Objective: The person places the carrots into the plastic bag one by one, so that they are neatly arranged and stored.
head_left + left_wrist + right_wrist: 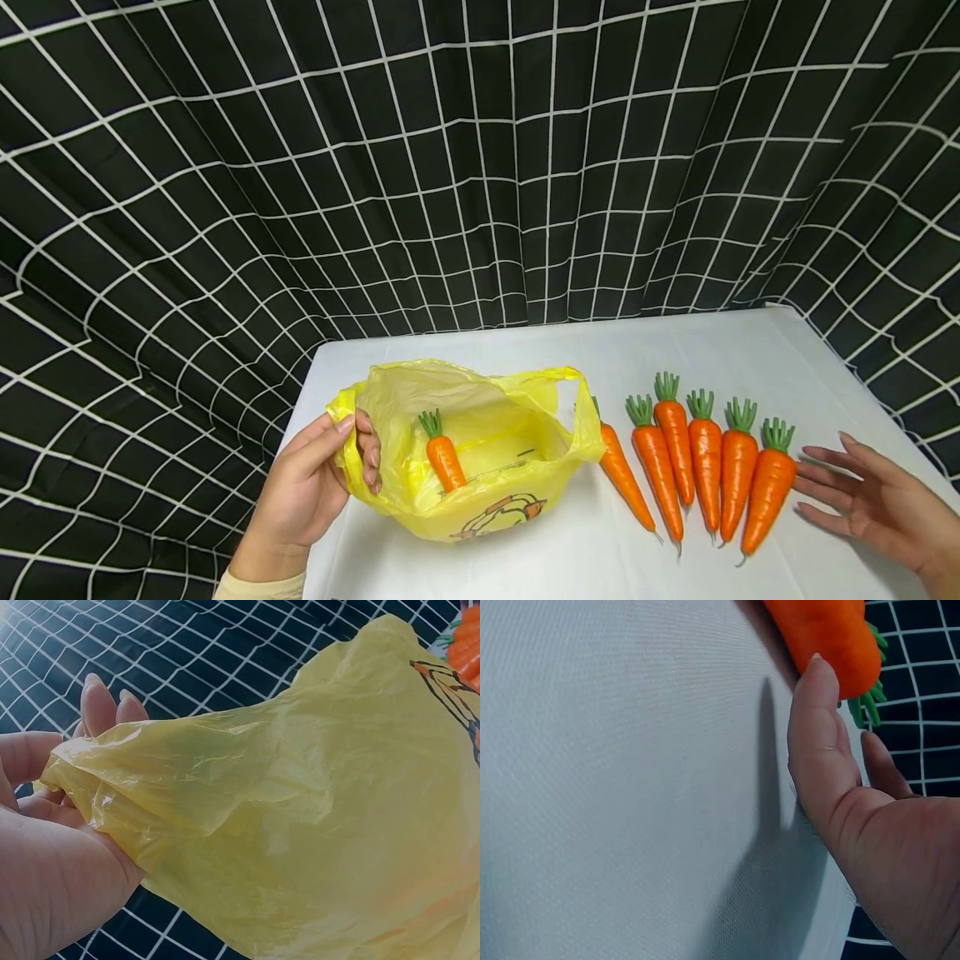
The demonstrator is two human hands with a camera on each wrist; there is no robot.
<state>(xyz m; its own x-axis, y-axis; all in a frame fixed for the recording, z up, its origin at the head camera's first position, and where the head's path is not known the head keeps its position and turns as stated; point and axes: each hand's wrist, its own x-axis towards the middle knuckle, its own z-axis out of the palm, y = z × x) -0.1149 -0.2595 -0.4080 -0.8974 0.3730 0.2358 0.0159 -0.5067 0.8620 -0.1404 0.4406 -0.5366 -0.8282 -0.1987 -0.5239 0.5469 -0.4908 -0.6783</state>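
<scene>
Lying at nine o'clock from the empty, loosely extended right hand [873, 504], contact uncertain, the nearest carrot [768, 497] runs leaf-to-tip from one to seven o'clock, while the left hand [307, 482] grips the yellow bag [420, 521].

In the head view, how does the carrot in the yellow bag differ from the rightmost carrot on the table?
The bagged carrot sits inside the yellow bag; the rightmost carrot lies on the table. The bagged carrot's lower end is hidden; the rightmost carrot shows down to its tip. In the image, the bagged carrot's top leans left, the rightmost carrot's right. Both are orange with green tops.
</scene>
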